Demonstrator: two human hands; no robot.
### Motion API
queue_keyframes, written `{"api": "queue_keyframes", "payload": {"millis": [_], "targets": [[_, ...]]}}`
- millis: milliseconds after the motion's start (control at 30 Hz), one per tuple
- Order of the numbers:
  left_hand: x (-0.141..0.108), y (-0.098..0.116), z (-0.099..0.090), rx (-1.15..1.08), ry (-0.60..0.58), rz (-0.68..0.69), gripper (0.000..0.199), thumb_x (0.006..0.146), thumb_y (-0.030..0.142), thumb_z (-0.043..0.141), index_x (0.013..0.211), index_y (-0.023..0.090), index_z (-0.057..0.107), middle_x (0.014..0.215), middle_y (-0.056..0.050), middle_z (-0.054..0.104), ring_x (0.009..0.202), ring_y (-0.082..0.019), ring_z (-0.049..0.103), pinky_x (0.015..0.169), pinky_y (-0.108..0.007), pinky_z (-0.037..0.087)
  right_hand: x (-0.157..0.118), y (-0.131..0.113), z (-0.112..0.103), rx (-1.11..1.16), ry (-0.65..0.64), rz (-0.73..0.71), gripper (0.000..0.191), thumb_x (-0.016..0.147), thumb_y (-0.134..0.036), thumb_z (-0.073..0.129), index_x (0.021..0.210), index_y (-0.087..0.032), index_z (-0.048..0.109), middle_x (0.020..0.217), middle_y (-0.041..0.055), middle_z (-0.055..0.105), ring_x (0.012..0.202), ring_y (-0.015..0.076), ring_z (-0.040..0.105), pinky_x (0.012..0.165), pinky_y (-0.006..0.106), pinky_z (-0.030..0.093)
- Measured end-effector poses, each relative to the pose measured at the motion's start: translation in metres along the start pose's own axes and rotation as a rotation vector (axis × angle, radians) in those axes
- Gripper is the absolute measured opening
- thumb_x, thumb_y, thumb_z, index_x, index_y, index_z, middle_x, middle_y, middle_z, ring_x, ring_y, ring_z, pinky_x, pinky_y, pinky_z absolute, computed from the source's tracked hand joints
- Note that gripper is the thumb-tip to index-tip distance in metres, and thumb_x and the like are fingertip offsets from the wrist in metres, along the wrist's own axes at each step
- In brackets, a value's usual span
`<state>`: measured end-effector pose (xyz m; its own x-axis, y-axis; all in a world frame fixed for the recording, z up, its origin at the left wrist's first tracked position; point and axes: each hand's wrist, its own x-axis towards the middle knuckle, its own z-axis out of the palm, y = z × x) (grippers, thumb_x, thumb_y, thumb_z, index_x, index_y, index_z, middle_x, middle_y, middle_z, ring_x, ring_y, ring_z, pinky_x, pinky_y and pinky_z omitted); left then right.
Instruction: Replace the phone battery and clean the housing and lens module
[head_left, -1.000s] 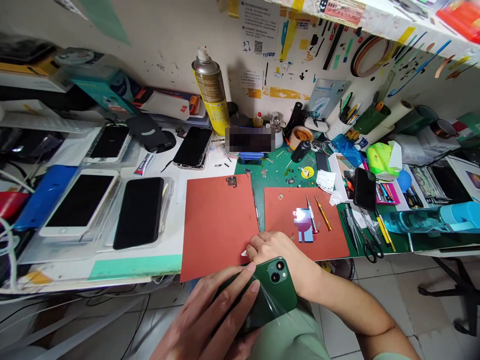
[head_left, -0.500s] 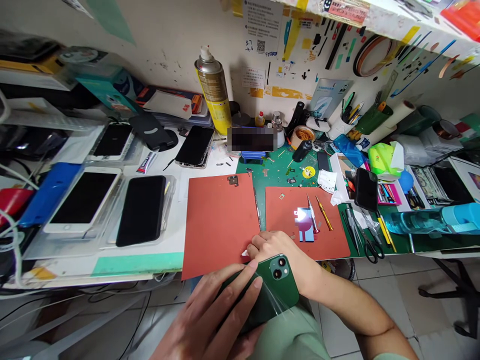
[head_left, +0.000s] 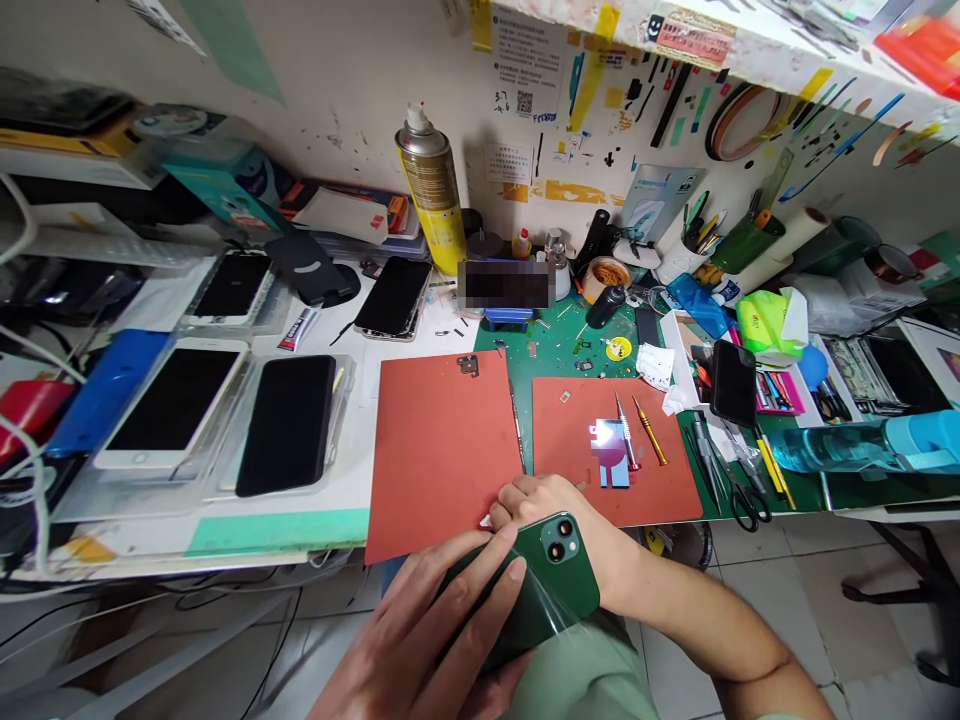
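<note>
A green smartphone (head_left: 551, 580) with two camera lenses is tilted above my lap, its back turned up. My left hand (head_left: 442, 620) grips it, the fingers lying across the back and the thumb side underneath. Streaks of glare cross the lower back of the phone. Just behind the phone's upper edge, my right hand (head_left: 544, 505) is closed with its fingers curled. A small white bit (head_left: 485, 522) shows by its fingertips; what it is I cannot make out. Beyond the hands lies the left red mat (head_left: 442, 450) with a small dark phone part (head_left: 468, 366) near its top.
The right red mat (head_left: 555, 420) holds a gold screwdriver (head_left: 650, 432), a red-and-silver screwdriver (head_left: 626, 430) and a shiny bracket. Scissors (head_left: 742, 495) and tweezers lie right of it. Several phones, including a black one (head_left: 285, 425), lie at left. A spray can (head_left: 433, 195) stands behind.
The view has shifted slightly, so the bench sits a little lower and to the right. Both hands keep nearly the same pose, with the green smartphone still held in the left.
</note>
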<state>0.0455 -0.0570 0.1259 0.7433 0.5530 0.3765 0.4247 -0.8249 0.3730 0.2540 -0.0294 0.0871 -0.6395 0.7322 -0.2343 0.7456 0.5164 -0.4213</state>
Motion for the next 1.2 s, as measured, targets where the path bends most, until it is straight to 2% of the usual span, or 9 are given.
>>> {"api": "queue_keyframes", "payload": {"millis": [433,1000,1200], "targets": [[-0.001,0.0,0.001,0.018,-0.017,0.005,0.039,0.108,0.024,0.061,0.143,0.009,0.063,0.145,-0.017,0.069,0.141,-0.03,0.057,0.114,-0.043,0.054,0.0,0.003,0.006,0.009,0.043,-0.013,0.029,0.112,-0.019,0.048,0.087,-0.018,0.063,0.085,0.0038,0.071,0.077,0.0183,0.065,0.065,0.034,0.037],[-0.004,0.001,0.004,-0.015,0.001,-0.034,0.038,0.107,0.022,0.062,0.145,0.012,0.064,0.145,-0.014,0.069,0.141,-0.029,0.058,0.118,-0.042,0.051,0.001,0.0,-0.003,0.027,-0.026,-0.016,0.022,0.109,-0.022,0.056,0.092,-0.015,0.068,0.087,0.0055,0.072,0.078,0.0194,0.064,0.063,0.035,0.033],[-0.002,0.002,0.001,-0.011,-0.029,-0.017,0.041,0.107,0.024,0.063,0.145,0.009,0.063,0.144,-0.017,0.069,0.143,-0.03,0.056,0.118,-0.044,0.051,0.002,0.001,0.004,0.032,0.026,-0.012,0.026,0.109,-0.02,0.052,0.088,-0.016,0.066,0.084,0.0043,0.071,0.076,0.018,0.063,0.063,0.034,0.034]]}}
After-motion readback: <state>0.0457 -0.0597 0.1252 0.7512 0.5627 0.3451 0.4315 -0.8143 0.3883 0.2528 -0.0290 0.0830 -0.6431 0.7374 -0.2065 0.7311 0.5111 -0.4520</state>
